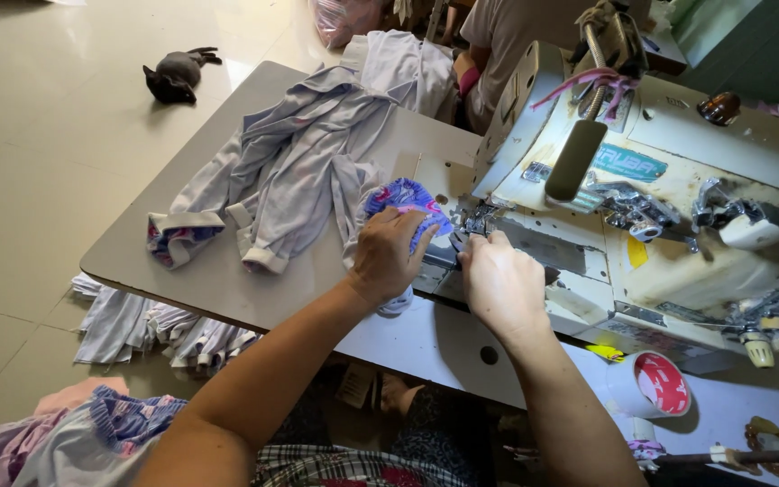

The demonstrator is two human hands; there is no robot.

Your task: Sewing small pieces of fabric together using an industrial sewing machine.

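— What is held by the fingers of the left hand [388,257]?

— A patterned cuff [405,200] in blue and pink is pinched by them; the fingers are curled down over the cloth, just beside the needle area [478,221] of the sewing machine [678,198].

— And the right hand [502,284]?

— It is laid flat-knuckled against the front of the sewing machine, directly below the needle area. Its fingertips are pressed on the edge of the cloth at the foot, so a light grip on the cuff is seen, though the tips are partly hidden.

— Where is the rest of the cloth found?

— A pale grey garment [304,158], to which the cuff belongs, is spread over the surface [191,271] to the left of the sewing machine, with another patterned cuff at its far left end.

— What else is seen around the sewing machine?

— A roll of tape [651,386] with a red core is set on the surface in front of the machine, toward the right. More folded pale cloth [151,329] is hung below the surface edge, left of the machine. Another person's torso [507,41] is seen behind the machine. A dark small animal [176,72] is lying on the floor, well apart, far left of the machine.
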